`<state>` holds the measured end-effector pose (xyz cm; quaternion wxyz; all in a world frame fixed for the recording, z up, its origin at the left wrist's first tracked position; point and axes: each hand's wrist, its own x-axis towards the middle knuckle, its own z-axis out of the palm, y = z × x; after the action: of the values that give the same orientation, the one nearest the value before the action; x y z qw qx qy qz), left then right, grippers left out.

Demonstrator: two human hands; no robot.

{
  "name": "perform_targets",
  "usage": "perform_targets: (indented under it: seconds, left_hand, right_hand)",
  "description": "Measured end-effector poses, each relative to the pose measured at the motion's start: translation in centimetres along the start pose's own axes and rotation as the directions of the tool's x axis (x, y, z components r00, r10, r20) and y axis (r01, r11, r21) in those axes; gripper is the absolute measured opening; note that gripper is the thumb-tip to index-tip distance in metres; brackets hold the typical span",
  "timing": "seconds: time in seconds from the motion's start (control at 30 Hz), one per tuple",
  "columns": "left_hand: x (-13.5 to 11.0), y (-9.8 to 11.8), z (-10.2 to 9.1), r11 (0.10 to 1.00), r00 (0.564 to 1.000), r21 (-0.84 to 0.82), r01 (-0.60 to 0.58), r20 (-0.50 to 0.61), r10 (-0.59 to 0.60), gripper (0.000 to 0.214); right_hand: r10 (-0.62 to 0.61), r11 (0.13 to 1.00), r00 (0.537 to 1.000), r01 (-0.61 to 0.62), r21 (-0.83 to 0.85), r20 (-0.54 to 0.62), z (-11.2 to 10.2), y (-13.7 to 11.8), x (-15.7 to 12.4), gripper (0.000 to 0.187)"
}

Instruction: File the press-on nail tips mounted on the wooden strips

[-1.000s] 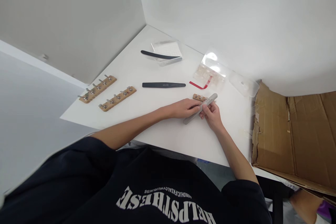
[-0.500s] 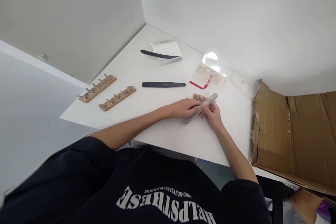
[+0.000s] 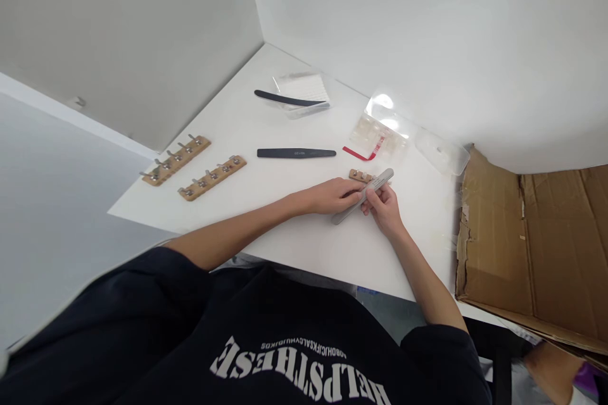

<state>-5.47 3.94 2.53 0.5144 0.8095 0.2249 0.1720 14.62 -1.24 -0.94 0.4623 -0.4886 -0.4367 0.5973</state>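
Observation:
My right hand is closed round a grey nail file that slants across the white table. My left hand rests on the table with its fingers curled, pinching the near end of a small wooden strip with metal studs. The file lies over that strip, between the two hands. What the left fingertips hold beneath the file is hidden.
Two longer wooden strips with metal pegs lie at the left. A dark file lies mid-table and another rests by a clear box. Clear plastic packs and a lid sit behind. An open cardboard box stands at the right.

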Motion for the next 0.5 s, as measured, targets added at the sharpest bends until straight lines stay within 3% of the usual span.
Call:
perform_targets:
  seconds: [0.5]
  left_hand:
    - [0.01, -0.02, 0.04, 1.000, 1.000, -0.004, -0.003, 0.004, 0.003, 0.032]
  right_hand:
    - [-0.004, 1.000, 1.000, 0.004, 0.002, -0.001, -0.19, 0.24, 0.02, 0.043]
